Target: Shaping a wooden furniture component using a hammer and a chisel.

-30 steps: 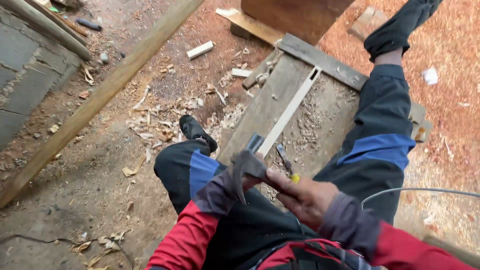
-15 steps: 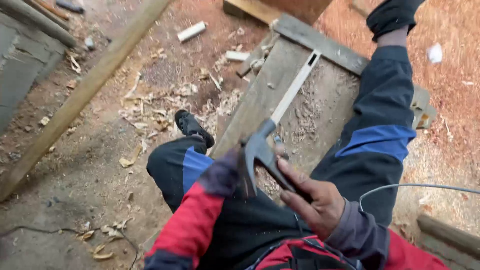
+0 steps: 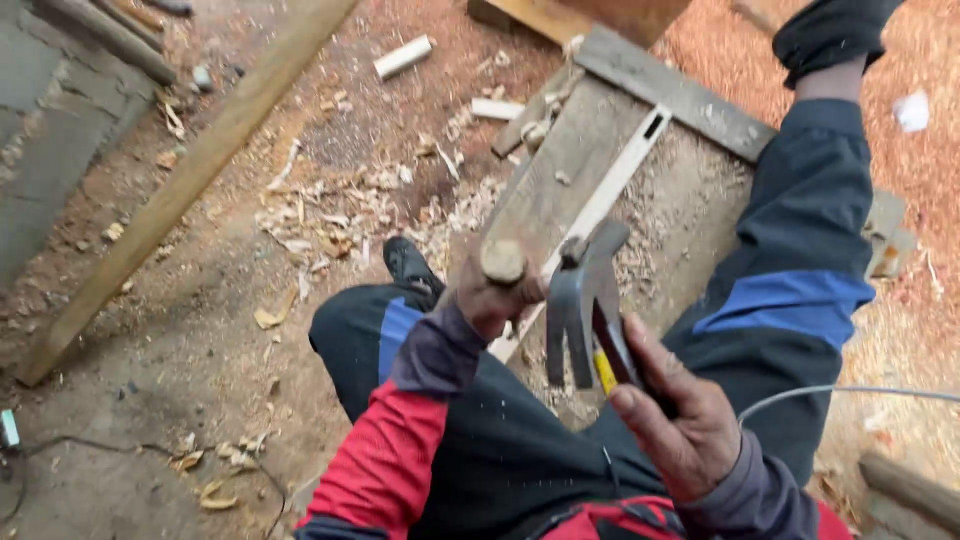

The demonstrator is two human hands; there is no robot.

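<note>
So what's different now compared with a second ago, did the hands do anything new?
The right hand has lifted the claw hammer higher, head up. The left hand, which sat against the hammer head, has come away and now grips a short wooden peg. The board under the legs and the metal ruler on it lie as before.

No packages, signs or screens show; a small white scrap [image 3: 912, 110] on the sawdust may be paper.

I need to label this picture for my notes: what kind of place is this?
Probably an outdoor carpentry spot on bare ground. Wood shavings litter the dirt, a long wooden beam lies there, and the right hand holds a claw hammer over a dusty plank.
</note>
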